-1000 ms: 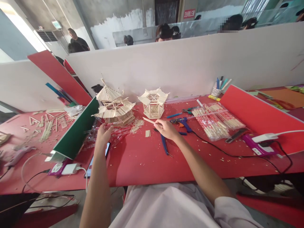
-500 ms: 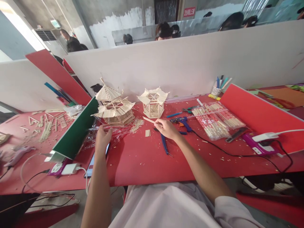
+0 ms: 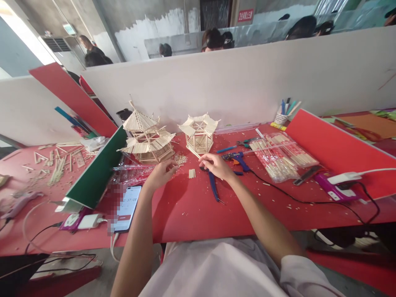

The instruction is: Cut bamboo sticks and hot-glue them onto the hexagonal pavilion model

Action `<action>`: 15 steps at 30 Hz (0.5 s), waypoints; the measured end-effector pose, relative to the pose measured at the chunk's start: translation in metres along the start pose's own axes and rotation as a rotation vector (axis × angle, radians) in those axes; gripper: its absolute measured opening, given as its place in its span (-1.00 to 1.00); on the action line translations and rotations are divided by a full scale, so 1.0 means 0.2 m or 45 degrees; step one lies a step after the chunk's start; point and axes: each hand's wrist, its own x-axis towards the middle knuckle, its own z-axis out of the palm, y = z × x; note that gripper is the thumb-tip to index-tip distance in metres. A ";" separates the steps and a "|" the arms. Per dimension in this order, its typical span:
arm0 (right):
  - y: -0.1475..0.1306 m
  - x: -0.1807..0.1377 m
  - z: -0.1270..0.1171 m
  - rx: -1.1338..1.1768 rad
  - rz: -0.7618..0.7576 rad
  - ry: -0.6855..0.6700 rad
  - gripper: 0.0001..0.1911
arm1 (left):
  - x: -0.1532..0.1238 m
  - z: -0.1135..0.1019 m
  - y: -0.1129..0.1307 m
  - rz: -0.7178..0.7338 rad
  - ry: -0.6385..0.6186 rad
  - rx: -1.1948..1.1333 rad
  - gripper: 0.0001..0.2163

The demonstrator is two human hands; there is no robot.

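Note:
My right hand (image 3: 217, 166) is closed on thin wooden sticks (image 3: 194, 153), which point up and left toward the small hexagonal stick pavilion (image 3: 199, 138). My left hand (image 3: 161, 175) hovers beside a heap of short cut stick pieces (image 3: 181, 159); its fingers are loosely bent and apart, with nothing visible in them. Between the hands, a row of short sticks (image 3: 192, 173) lies side by side on the red table. Under my right hand rest blue-handled pliers (image 3: 213, 185), partly covered. The taller, roofed stick pagoda (image 3: 148, 138) stands behind my left hand.
A blue glue gun (image 3: 239, 160) and its black cable lie to the right, near bagged wooden sticks (image 3: 278, 159). At left are a phone (image 3: 127, 208), crumpled plastic wrap (image 3: 123, 175) and a green divider (image 3: 95, 173). A red divider (image 3: 337, 152) stands at right.
My left hand has moved right, from above the plastic wrap to the stick pieces, uncovering the phone. The sticks in my right hand now tilt more steeply.

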 end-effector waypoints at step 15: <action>-0.02 -0.01 0.10 0.342 0.195 -0.142 -0.71 | 0.25 0.30 0.07 0.052 0.178 -0.892 -0.53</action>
